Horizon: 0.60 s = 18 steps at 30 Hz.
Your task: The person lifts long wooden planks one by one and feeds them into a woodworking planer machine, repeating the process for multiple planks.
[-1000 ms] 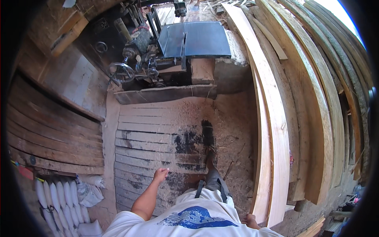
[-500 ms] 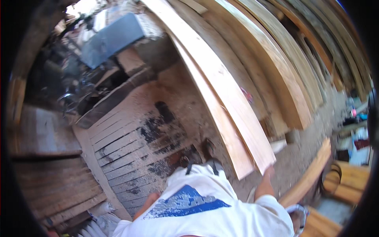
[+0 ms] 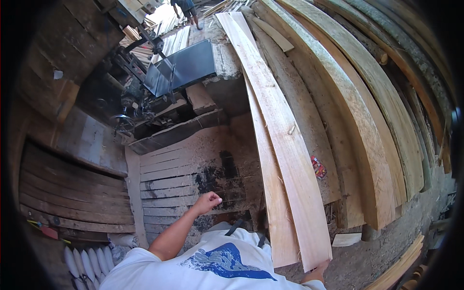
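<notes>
My right hand (image 3: 316,271) grips the near end of a long, pale wooden board (image 3: 285,140), its fingers at the corner. That board lies over a second pale plank (image 3: 278,215), which shows along its left side. In front of my body, my left hand (image 3: 207,203) is raised above the slatted floor, fingers curled together, with nothing visible in them. It touches neither board.
A machine with a dark metal table (image 3: 193,63) stands at the far left. Thick timber slabs (image 3: 357,125) are stacked on the right, with a small red packet (image 3: 318,167) beside the board. A person (image 3: 187,12) stands far off. Slatted, sawdust-covered flooring (image 3: 164,179) lies left of the boards.
My view has swung, so the boards and machine appear farther right and lower. My left hand has risen from beside my body to the front. My right hand stays at the board's end.
</notes>
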Each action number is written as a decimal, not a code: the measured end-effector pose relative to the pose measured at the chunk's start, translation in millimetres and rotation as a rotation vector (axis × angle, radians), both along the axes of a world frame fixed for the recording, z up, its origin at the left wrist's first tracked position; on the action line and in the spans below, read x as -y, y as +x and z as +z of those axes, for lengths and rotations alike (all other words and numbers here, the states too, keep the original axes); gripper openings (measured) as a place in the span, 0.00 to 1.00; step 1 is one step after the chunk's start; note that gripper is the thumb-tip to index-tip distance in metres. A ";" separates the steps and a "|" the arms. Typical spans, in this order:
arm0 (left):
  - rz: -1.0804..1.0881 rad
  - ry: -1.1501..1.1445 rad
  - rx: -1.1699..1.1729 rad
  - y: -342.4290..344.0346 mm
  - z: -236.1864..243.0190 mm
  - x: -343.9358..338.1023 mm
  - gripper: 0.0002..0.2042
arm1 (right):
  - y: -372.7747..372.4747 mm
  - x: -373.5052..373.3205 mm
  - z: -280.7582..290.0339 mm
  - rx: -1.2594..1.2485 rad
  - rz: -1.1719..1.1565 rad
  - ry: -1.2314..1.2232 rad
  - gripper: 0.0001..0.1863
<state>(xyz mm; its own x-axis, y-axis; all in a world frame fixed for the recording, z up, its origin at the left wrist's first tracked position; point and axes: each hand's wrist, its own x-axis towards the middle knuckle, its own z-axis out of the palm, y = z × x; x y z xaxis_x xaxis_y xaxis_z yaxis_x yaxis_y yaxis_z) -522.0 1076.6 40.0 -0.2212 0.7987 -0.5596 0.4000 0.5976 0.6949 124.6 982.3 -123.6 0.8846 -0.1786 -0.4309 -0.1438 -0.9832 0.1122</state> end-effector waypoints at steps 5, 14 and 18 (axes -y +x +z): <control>-0.172 -0.537 -0.198 -15.9 -41.2 103.8 0.22 | 0.1 -14.3 -23.9 -0.062 0.032 0.043 0.41; 0.177 -0.576 -0.140 -15.7 -43.2 152.3 0.22 | 8.2 -15.6 -48.2 -0.095 0.068 0.134 0.42; 0.240 -0.326 -0.117 18.7 -37.5 133.7 0.21 | 2.3 -17.0 -50.3 -0.103 0.114 0.205 0.42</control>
<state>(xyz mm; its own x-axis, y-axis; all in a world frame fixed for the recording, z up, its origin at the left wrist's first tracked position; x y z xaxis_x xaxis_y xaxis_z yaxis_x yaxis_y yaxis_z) -503.3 942.9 2.5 -0.4566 0.5018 -0.7347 0.2872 0.8647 0.4121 127.0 999.3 -173.8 0.8436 0.0202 -0.5365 -0.0287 -0.9962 -0.0826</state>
